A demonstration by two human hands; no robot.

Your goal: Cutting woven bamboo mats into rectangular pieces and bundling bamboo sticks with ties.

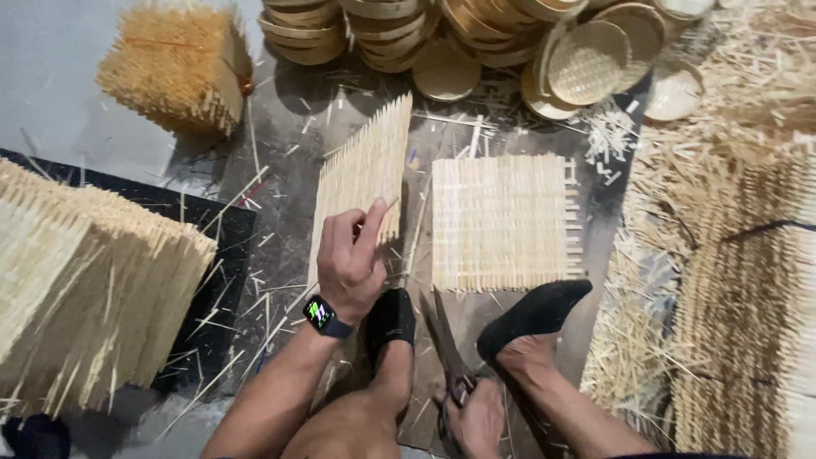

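My left hand (348,259), with a watch on its wrist, grips the lower edge of a square woven bamboo mat (361,174) that stands tilted on the floor. A second woven bamboo mat (501,223) lies flat to its right, just beyond my two feet in black socks (534,313). My right hand (476,418) is low in the view, closed around the handles of dark scissors (446,344) whose blades point up towards the flat mat.
A tall stack of woven mats (85,289) sits at left on a black sheet. Another bundle (178,68) lies far left. Round bamboo lids and baskets (476,38) are piled at the back. Loose bamboo trimmings (722,255) heap up at right.
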